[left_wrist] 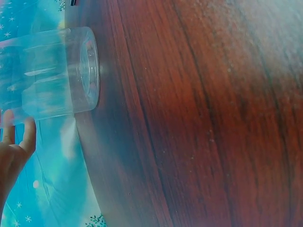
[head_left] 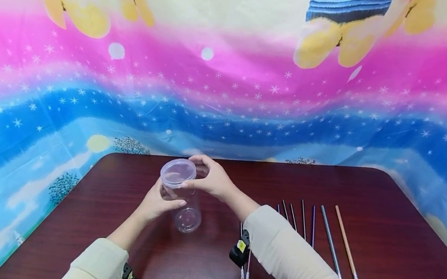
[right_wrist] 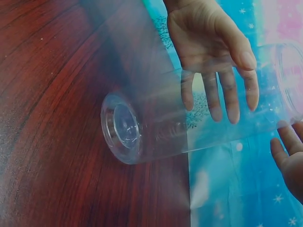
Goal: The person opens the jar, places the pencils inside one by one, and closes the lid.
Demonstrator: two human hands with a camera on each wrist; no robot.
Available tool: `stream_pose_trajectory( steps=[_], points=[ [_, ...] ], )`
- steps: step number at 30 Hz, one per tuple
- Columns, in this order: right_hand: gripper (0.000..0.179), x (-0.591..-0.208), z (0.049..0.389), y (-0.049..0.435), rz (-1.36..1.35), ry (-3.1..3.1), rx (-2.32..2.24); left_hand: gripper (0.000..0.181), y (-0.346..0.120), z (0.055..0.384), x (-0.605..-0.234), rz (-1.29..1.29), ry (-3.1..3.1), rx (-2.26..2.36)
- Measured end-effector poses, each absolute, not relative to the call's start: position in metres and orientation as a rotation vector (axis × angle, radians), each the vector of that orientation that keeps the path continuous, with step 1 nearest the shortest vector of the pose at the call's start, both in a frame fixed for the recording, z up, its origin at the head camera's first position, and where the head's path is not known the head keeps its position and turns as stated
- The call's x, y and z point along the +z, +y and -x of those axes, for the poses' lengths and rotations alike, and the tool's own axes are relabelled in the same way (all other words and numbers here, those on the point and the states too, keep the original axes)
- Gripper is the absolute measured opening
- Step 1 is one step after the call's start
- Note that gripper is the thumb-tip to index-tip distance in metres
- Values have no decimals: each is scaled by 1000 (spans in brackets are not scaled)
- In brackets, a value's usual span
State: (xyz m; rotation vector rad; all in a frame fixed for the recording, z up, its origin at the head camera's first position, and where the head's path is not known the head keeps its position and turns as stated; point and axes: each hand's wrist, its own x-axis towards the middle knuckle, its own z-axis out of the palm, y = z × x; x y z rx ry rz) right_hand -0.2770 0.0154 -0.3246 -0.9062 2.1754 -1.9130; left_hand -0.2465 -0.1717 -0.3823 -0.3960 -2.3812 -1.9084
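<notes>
A tall, clear plastic jar (head_left: pixel 187 219) is held between both hands, leaning in the head view with its round base close over the table. My left hand (head_left: pixel 155 203) grips the jar's body below the top, thumb across the near side. Seen through the clear wall in the right wrist view, the left fingers (right_wrist: pixel 230 101) lie along the far side. At the jar's wide translucent top (head_left: pixel 178 173), my right hand (head_left: pixel 212 178) pinches the rim between thumb and fingers. The left wrist view catches the jar's base (left_wrist: pixel 89 68) and part of the left hand (left_wrist: pixel 12 158).
Several slim pencils lie on the dark reddish wooden table (head_left: pixel 199 271) to the right, among them a tan pencil (head_left: pixel 346 244) and a grey-blue pencil (head_left: pixel 330 238). The right sleeve (head_left: pixel 296 260) overlaps some of them. A colourful printed cloth (head_left: pixel 229 89) hangs behind the table.
</notes>
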Motion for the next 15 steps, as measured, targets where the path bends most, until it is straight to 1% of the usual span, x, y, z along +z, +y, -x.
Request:
stream_pose_trajectory(
  steps=[3, 10, 15],
  points=[
    [65, -325, 276, 15, 926, 2229, -1840, 78, -172, 247, -382, 412, -2383, -1899],
    [84, -317, 269, 5, 900, 2347, -1657, 79, -174, 246, -383, 440, -2375, -1934],
    [87, -314, 269, -1, 909, 2438, -1603, 79, -173, 246, -383, 417, -2392, -1945]
  ],
)
